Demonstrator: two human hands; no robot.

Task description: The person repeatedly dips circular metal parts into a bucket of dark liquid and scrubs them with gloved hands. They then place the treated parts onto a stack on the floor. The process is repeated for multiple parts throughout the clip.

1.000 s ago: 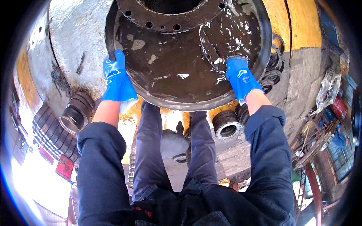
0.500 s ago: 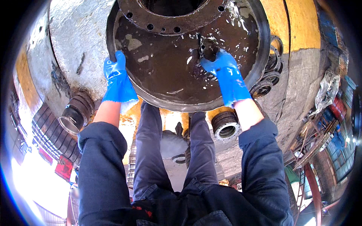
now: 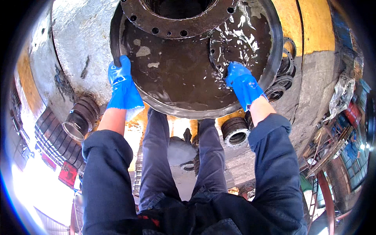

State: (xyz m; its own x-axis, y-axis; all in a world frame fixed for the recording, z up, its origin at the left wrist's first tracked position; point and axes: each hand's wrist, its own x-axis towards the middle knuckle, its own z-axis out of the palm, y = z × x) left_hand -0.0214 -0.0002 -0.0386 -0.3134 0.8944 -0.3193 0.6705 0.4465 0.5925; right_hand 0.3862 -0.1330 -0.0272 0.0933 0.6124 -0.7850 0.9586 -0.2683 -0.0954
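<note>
Rightward and a little back toward the near rim, the right hand point(image 3: 241, 81) has shifted over the last 0.5 s, while the left hand point(image 3: 120, 80) has stayed put. From where I stand, the broad round basin point(image 3: 184, 113) dominates, with dark liquid point(image 3: 176, 80) lying in it. At its far side sits a heavy flange point(image 3: 172, 26), at least 5 holes along its near edge. Smaller than that, a drilled ring point(image 3: 213, 58) lies partly sunk in the right half, 2 holes showing on its left curve; glare hides the rest. I'd worry about the ring slipping, since wet gloves point(image 3: 244, 89) on a slick edge give poor purchase, and about liquid slopping over if the left hand pulled the basin down. The ring's near edge comes right up beside the right hand, its body reaching away beyond. That hand's fingers are curled, but I cannot tell whether they hold it. The left thumb point(image 3: 124, 62) and fingers clasp the basin's wall between them.
</note>
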